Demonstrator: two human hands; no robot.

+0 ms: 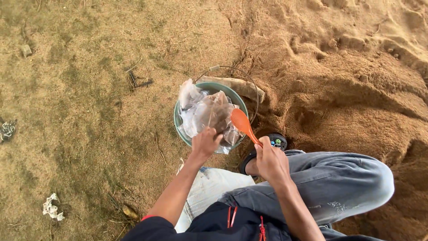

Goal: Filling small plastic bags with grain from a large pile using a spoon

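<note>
The left hand [206, 142] pinches the near edge of a clear plastic bag [206, 114] sitting in a green bucket [177, 117] on the sandy ground; the right hand [269, 161] is wrapped around the handle of an orange spoon [243, 123], its bowl over the bag; some dark material already shows inside the bag, though how full it is cannot be told; a mound of sawdust-like material [347, 98] lies just beside.

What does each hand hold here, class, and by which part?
The right hand holds an orange spoon by its handle end. The left hand grips a clear plastic bag at its near edge, over the green bucket.
</note>
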